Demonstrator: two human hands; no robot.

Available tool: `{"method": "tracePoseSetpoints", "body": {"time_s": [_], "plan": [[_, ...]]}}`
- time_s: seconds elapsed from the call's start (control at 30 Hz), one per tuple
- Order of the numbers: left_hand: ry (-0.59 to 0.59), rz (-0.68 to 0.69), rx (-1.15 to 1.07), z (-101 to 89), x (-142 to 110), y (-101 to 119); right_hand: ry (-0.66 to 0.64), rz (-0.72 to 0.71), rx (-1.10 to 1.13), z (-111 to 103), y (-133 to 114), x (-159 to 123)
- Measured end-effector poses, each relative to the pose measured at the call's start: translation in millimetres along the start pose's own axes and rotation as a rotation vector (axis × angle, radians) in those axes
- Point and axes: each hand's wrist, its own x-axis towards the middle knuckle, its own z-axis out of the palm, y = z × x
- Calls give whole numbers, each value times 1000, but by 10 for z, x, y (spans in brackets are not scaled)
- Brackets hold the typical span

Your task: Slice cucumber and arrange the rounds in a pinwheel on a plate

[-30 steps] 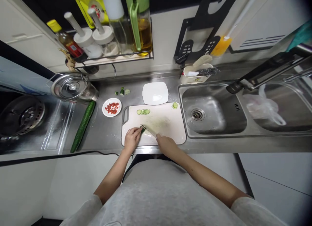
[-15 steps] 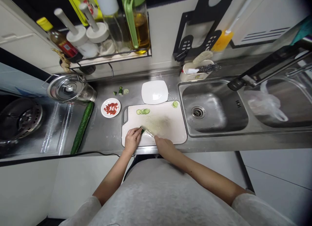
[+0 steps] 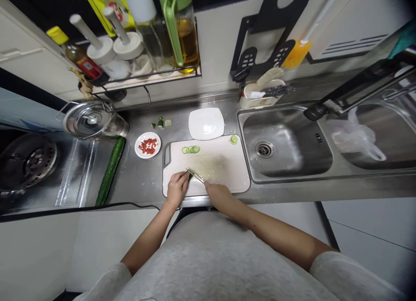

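By the left hand (image 3: 176,189), fingers bunched, a mostly hidden cucumber piece (image 3: 190,176) is pinned near the front edge of the board (image 3: 232,175). By the right hand (image 3: 221,197), closed round its handle, the knife (image 3: 196,176) is held against the piece. Since a second ago, knife and right hand have been shifted slightly leftward; the slices (image 3: 191,149) have been left unmoved.

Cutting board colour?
The cutting board is pale pinkish-white with a grey rim; best seen in the head view, the only one.
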Motion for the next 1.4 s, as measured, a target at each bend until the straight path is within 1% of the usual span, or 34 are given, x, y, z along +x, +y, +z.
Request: {"method": "tracePoseSetpoints", "body": {"time_s": [0.13,0.3,0.4,0.6,0.77,0.97,1.27,1.4], "plan": [[23,36,6,9,-2,-15,-16,-18,2,-7,12,11],[72,99,1,16,5,-33,-59,-29,15,-116,5,48],[81,116,9,15,15,-40,-75,-42,14,-148,14,88],[78,116,15,13,21,-43,-26,-52,2,-100,2,135],[73,116,17,12,26,-34,-23,-58,-5,-90,1,159],[62,113,14,3,29,-24,-15,-96,13,-110,29,194],[72,122,10,18,30,-45,16,-86,-1,-62,15,226],[85,128,7,16,31,-44,-4,-71,5,-66,6,230]]}}
